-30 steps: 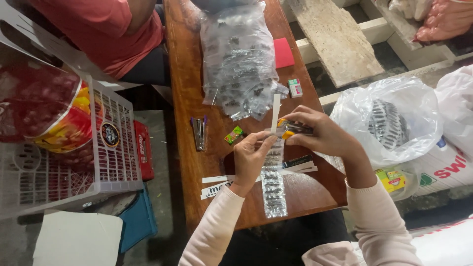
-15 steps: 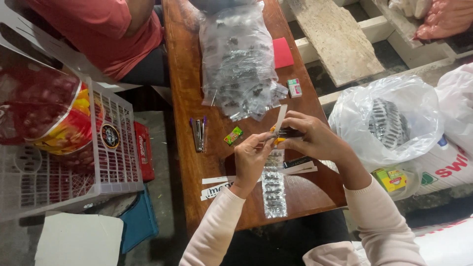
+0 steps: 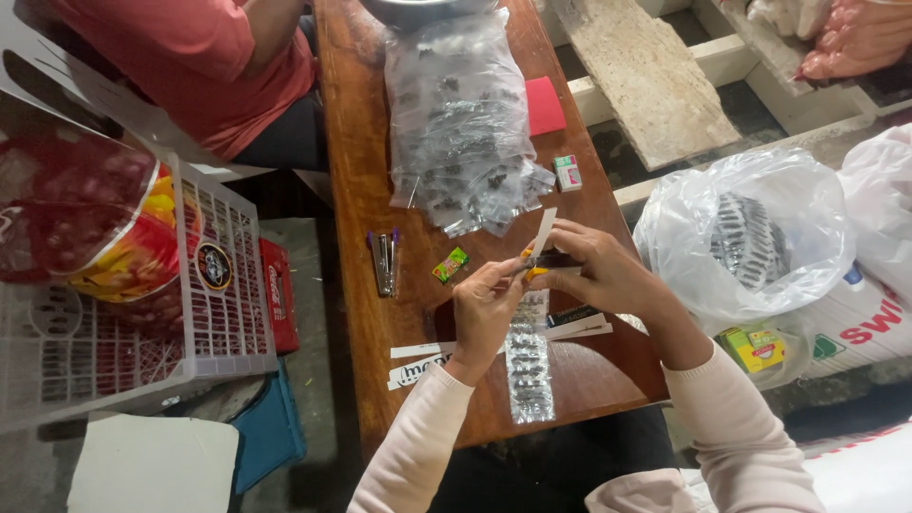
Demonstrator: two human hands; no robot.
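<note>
Clear packet strip (image 3: 529, 366) top hidden behind hands; dark packet contents too small.

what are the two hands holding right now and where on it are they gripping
Both the left hand and the right hand pinch the top end of a long clear plastic strip of small packets, beside a white paper strip; the rest hangs onto the wooden table.

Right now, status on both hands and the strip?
Left hand and right hand pinch a white paper strip over the wooden table. Clear packet strip lies beneath. Nothing in the way.
</note>
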